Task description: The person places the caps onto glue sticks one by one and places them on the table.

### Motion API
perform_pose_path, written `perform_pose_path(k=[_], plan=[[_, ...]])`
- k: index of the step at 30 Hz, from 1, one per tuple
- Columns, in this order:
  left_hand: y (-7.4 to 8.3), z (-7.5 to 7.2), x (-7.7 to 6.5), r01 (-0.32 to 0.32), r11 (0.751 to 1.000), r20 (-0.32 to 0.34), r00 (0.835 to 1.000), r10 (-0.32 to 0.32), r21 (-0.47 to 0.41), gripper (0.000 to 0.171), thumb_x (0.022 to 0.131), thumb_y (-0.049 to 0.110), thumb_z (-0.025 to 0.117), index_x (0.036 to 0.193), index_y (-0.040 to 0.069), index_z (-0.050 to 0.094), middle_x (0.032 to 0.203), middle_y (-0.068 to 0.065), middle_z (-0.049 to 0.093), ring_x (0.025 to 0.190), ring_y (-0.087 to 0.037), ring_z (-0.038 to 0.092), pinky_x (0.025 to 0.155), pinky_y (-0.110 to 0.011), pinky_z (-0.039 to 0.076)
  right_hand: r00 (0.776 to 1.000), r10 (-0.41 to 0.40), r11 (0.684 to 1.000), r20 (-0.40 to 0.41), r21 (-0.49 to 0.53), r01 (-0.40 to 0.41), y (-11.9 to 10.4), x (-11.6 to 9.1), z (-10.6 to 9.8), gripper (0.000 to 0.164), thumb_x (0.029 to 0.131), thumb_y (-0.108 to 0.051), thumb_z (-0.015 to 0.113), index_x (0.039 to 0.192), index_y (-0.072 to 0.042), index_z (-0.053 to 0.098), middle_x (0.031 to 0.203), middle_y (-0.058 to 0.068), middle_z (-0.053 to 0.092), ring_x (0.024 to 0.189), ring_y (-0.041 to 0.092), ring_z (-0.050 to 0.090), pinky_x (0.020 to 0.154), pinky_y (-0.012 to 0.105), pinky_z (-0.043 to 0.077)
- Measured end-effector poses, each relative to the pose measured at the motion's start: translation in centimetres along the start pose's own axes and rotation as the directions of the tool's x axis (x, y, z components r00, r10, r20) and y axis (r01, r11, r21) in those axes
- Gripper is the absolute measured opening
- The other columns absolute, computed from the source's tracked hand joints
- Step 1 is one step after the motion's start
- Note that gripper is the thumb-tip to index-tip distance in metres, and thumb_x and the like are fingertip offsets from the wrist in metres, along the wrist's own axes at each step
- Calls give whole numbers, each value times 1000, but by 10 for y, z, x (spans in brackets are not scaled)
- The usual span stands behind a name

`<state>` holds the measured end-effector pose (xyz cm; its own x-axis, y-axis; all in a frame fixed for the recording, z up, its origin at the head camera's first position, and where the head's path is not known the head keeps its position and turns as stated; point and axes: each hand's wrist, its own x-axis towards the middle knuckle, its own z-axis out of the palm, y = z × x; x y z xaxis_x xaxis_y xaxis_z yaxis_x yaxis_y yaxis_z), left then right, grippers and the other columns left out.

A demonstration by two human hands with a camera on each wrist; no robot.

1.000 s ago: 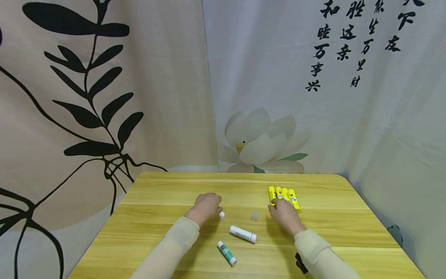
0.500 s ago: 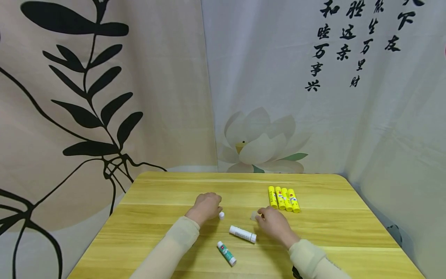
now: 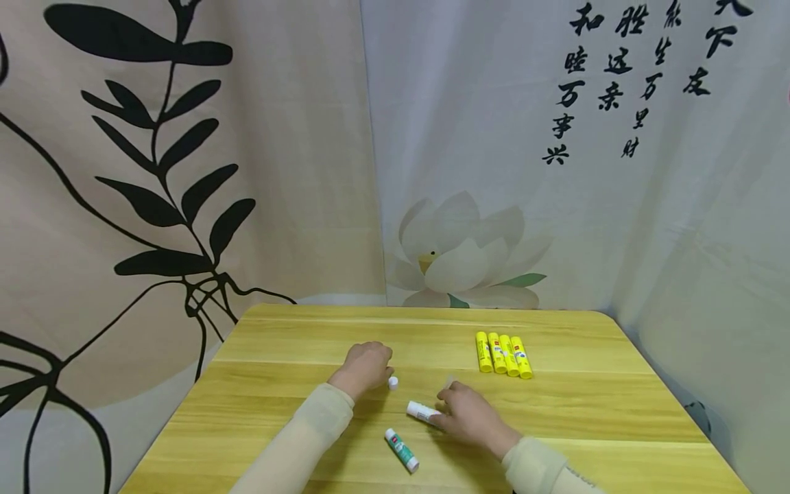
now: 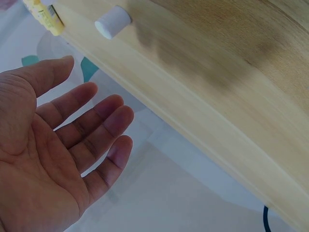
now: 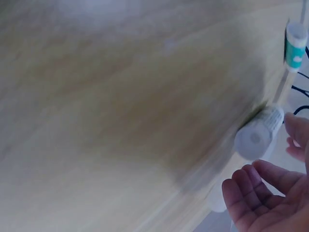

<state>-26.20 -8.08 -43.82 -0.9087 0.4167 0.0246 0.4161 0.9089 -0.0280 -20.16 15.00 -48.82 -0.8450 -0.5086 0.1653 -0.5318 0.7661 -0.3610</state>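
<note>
My right hand (image 3: 472,417) is over the near end of a white glue stick (image 3: 421,411) lying on the table. In the right wrist view, thumb and fingers stand apart on either side of the white glue stick (image 5: 260,131), fingertips right at its end. My left hand (image 3: 363,367) holds nothing; its fingers are loosely bent in the left wrist view. Beside it stands a small white cap (image 3: 393,383). A teal-and-white glue stick (image 3: 402,451) lies nearer the front. Behind the right hand's fingers, a small translucent piece (image 3: 450,379) is partly hidden.
Several yellow glue sticks (image 3: 503,355) lie side by side in a row at the back right of the wooden table (image 3: 296,343). A printed curtain (image 3: 308,171) hangs right behind the table's far edge.
My right hand has moved from the yellow glue sticks leftward and toward the front, past the translucent piece, to the white glue stick. The left hand has stayed in place.
</note>
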Motion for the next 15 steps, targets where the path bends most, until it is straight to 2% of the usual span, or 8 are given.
perform_pose_path(k=[7, 15], plan=[[0, 2, 1, 0, 1000, 6, 1000, 0, 0, 18, 92, 30, 72, 88, 13, 67, 78, 3, 60, 73, -13, 59, 62, -32, 52, 999, -33, 999, 2, -39, 33, -5, -1, 9, 48, 80, -35, 82, 106, 3, 69, 92, 5, 58, 73, 11, 51, 64, 29, 49], [0, 3, 2, -8, 1000, -11, 1000, 8, 4, 19, 91, 30, 73, 84, 14, 65, 75, 4, 58, 71, -12, 58, 60, -32, 51, 998, -68, 997, -8, -48, 68, -7, 0, 13, 28, 81, -22, 82, 96, -2, 69, 84, -2, 53, 69, 9, 47, 60, 27, 45]])
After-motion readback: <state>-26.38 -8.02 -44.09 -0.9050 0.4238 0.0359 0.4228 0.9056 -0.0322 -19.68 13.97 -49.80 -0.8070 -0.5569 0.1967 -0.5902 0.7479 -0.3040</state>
